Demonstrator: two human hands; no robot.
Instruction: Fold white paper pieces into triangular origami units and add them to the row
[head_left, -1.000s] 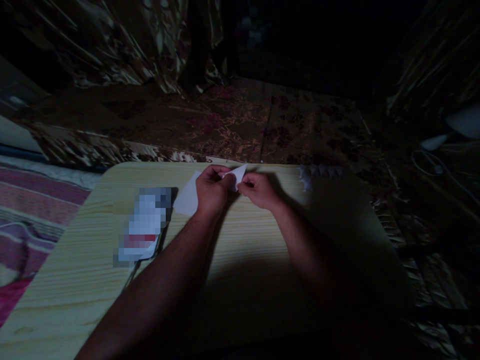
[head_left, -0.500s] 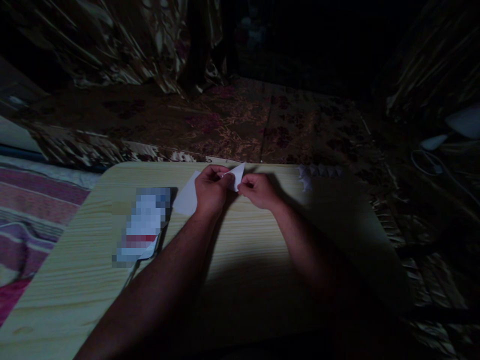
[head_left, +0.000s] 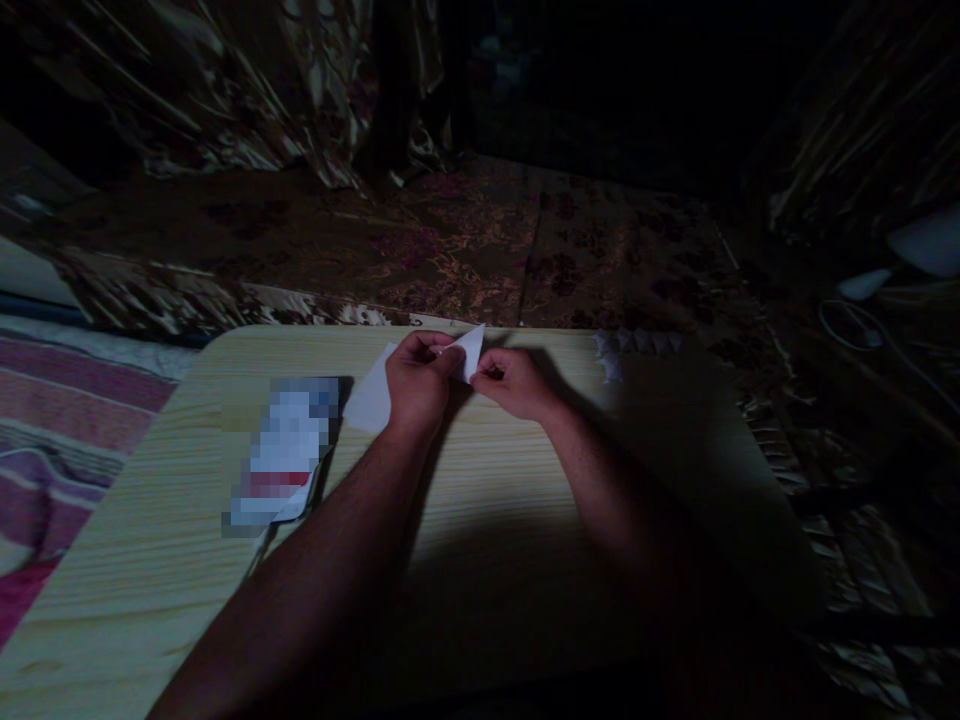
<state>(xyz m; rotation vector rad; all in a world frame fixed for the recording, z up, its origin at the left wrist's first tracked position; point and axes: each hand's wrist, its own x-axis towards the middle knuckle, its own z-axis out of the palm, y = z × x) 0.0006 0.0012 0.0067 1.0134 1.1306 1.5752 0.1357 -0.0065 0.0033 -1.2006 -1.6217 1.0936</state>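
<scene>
A small folded white paper piece (head_left: pixel 469 350) is pinched between both my hands above the far part of a light wooden table (head_left: pixel 480 510). My left hand (head_left: pixel 417 383) grips its left side with closed fingers. On its right side my right hand (head_left: pixel 512 383) pinches the paper's lower edge. A flat white paper sheet (head_left: pixel 369 402) lies on the table just left of my left hand, partly hidden by it.
A blurred-out flat object (head_left: pixel 281 455) lies on the table's left part. Several small folded white paper pieces (head_left: pixel 636 345) sit in a row at the far right edge. Patterned dark fabric (head_left: pixel 450 240) lies beyond the table, a striped cloth (head_left: pixel 52 400) at left.
Both hands have stayed nearly in place on the paper piece; its tip has turned slightly more upright. The view has shifted a little.
</scene>
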